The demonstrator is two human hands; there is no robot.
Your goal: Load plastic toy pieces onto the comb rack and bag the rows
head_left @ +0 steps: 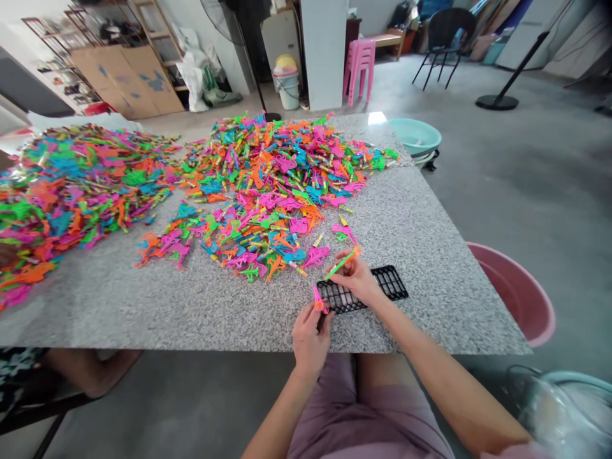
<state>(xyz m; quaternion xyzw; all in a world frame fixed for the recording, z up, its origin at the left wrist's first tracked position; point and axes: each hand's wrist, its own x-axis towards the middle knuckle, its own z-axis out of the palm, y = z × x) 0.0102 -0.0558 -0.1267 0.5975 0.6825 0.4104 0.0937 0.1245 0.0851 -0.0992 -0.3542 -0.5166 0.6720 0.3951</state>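
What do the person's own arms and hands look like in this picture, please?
The left hand and right hand are bare, without gloves. Both visible forearms are uncovered; a dusty pink sleeve shows on the right arm at the picture's bottom edge.

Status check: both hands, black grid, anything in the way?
Left hand holding pink piece, right hand pinching green piece. Black grid on table, partly hidden by right hand. Colourful heap beyond, apart from grid.

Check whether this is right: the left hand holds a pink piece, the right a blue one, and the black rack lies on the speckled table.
Not quite: the right hand holds a green piece in the head view, not blue. The rest stands: pink piece in the left hand, black rack on the speckled table.
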